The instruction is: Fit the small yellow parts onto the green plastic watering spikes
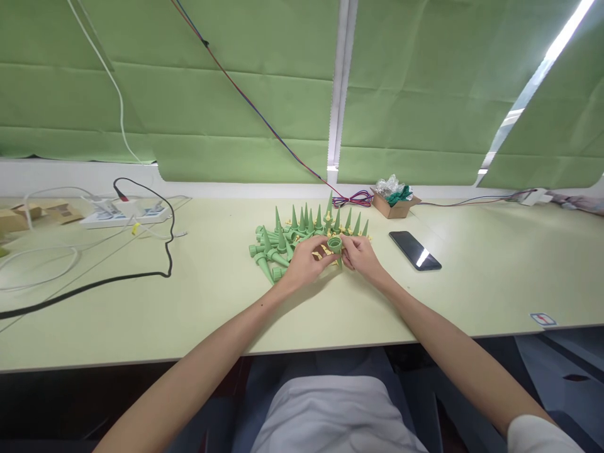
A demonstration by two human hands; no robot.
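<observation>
A green plastic spike (335,245) with its round open end up is between my two hands, above the near edge of the pile. My left hand (307,259) is closed on its left side with thumb and fingers. At its right side, my right hand (359,255) has its fingers pressed together near the rim; whether it pinches a small part is hidden. Behind and to the left lie several green cone-shaped spikes (267,257), some flat on the table. Others stand point up in a row (310,220), with small yellow parts around their bases.
A black phone (415,250) lies to the right on the table (212,327). Behind it stands a small cardboard box (396,206) with plastic wrap and green material. Coiled wire (353,199) lies beside the box. A power strip (125,217) and cables are at the left.
</observation>
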